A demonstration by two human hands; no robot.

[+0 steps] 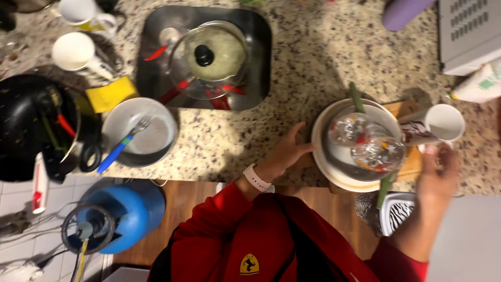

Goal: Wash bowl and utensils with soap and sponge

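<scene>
Beside the white plate stack (324, 156), L hand (284, 154) lies open, fingertips touching its rim. On the stack: 2 clear glasses (365, 141) on their sides. R hand (437, 175), just past the stack's far edge, grips a white mug (436, 125), tipped sideways.

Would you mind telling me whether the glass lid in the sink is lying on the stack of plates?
No, the glass lid rests in the sink, apart from the stack of plates that the left hand touches.
</scene>
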